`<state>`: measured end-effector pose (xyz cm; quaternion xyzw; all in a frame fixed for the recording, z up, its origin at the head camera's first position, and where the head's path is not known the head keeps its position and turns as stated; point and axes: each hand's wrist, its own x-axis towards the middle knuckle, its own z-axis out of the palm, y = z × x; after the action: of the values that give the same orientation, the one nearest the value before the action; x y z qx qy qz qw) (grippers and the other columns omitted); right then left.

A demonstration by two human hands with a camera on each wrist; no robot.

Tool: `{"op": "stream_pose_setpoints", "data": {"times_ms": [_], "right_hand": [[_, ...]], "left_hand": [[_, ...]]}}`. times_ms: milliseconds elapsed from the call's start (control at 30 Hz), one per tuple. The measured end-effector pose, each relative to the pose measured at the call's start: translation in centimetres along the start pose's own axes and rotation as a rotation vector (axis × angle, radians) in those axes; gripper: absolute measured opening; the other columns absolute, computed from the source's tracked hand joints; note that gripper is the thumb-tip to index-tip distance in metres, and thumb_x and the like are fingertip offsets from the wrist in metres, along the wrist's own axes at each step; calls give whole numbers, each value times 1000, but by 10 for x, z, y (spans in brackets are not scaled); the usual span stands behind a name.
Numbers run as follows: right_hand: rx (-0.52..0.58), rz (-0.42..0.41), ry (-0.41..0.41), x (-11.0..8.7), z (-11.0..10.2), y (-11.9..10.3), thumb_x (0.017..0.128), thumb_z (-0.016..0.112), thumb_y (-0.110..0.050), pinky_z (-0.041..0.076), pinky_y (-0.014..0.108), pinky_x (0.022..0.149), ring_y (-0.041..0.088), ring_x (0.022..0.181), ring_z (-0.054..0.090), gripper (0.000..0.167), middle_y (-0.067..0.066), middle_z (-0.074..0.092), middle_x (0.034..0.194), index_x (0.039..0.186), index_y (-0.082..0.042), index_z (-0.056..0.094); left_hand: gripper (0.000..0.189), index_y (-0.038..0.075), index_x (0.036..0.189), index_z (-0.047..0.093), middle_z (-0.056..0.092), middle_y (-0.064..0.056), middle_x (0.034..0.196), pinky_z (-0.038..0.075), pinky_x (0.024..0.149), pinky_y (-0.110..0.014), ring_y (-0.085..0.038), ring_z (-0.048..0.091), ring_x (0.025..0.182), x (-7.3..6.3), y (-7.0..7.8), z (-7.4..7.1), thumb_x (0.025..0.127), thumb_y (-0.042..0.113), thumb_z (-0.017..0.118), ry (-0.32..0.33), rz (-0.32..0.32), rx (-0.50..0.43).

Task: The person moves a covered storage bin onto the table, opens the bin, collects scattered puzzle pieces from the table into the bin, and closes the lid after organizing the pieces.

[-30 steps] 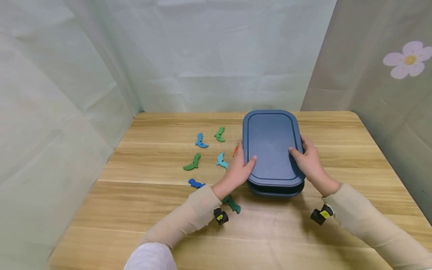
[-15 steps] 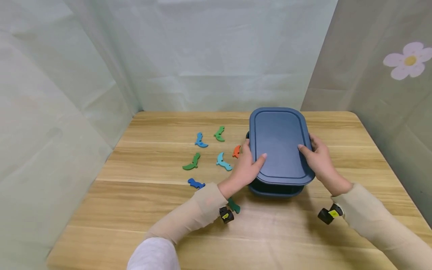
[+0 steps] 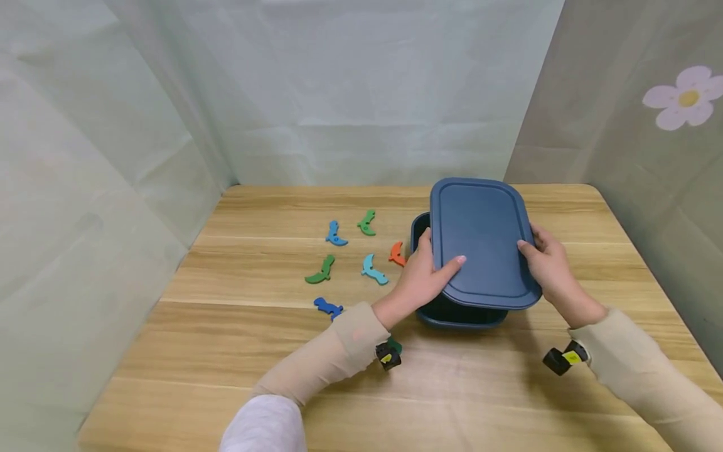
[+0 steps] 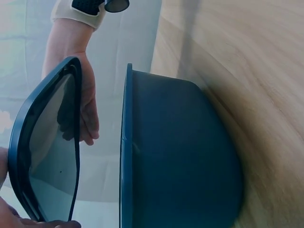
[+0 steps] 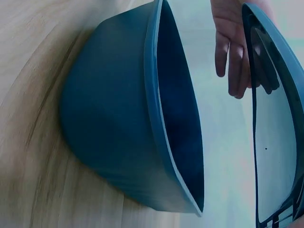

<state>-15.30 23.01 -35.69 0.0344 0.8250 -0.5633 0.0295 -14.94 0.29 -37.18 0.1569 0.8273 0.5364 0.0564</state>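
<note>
Both hands hold a dark blue rectangular lid (image 3: pixel 480 238) above a deep blue plastic box (image 3: pixel 460 324). My left hand (image 3: pixel 420 276) grips its left edge with the thumb on top. On the opposite edge, my right hand (image 3: pixel 550 267) holds it the same way. Both wrist views show a wide gap between the raised lid (image 4: pixel 52 156) and the box (image 5: pixel 109 109), which stands on the table. The lid sits off to the right, so the box's left rim and dark inside show. Much of the opening is hidden beneath the lid.
Left of the box on the wooden table (image 3: pixel 226 351) lie several flat bird-shaped pieces, among them an orange piece (image 3: pixel 397 253), a light blue piece (image 3: pixel 373 270) and a dark blue piece (image 3: pixel 327 306). A green piece (image 3: pixel 395 345) is partly hidden by the left wrist camera.
Both hands have lifted the lid and carried it to the right, off the box. More of the box's opening and the orange piece now show; the box has stayed put.
</note>
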Motion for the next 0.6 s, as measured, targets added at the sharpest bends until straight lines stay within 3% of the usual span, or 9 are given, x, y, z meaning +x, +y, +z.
{"op": "stream_pose_setpoints", "data": {"times_ms": [267, 367, 600], "right_hand": [[-53, 8, -6, -6, -14, 8, 103, 26, -18, 30, 62, 103, 49, 134, 26, 57, 35, 18, 149, 149, 7, 2], [-54, 9, -8, -6, -19, 9, 103, 26, -18, 28, 62, 104, 50, 134, 25, 58, 36, 16, 149, 149, 8, 1], [-74, 12, 3, -9, -28, 15, 103, 27, -17, 28, 63, 103, 51, 133, 25, 58, 38, 17, 148, 148, 10, 3]], "left_hand": [[110, 13, 154, 1, 29, -10, 154, 41, 104, -43, -23, 41, 134, 0, 9, 7, 78, 54, 70, -107, -130, 56], [116, 15, 154, -2, 18, -7, 158, 38, 106, -44, -24, 35, 138, 0, 11, 8, 75, 51, 75, -148, -127, 49], [120, 17, 153, -6, 14, -6, 159, 38, 106, -42, -23, 32, 139, 2, 13, 18, 73, 44, 79, -187, -93, 14]]}}
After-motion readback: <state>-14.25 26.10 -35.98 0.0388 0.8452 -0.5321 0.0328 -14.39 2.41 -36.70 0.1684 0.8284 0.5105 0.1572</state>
